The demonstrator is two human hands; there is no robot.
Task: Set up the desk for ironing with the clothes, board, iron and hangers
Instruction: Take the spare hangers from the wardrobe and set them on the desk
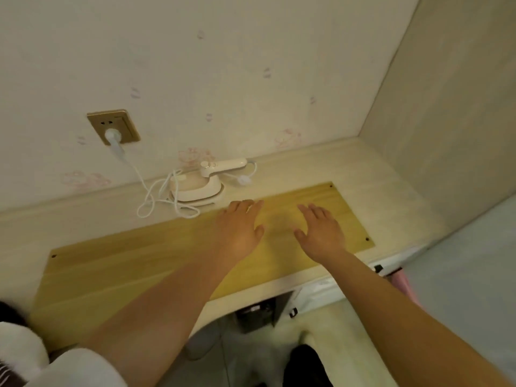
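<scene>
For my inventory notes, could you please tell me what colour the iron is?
The iron is cream, seen in the head view.

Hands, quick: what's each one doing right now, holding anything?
Left hand: open, fingers straight, flat over the wooden board, holding nothing.
Right hand: open, fingers spread over the board, holding nothing.

Patterned wall (223, 65) with gold socket (113, 127) behind pale desk (391, 191).

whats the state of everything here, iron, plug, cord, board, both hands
iron: resting flat on the desk, behind the board
plug: pushed into the wall socket
cord: loose, looped on the desk
board: lying flat on the desk
left hand: open, fingers straight, over the board
right hand: open, fingers spread, over the board
</scene>
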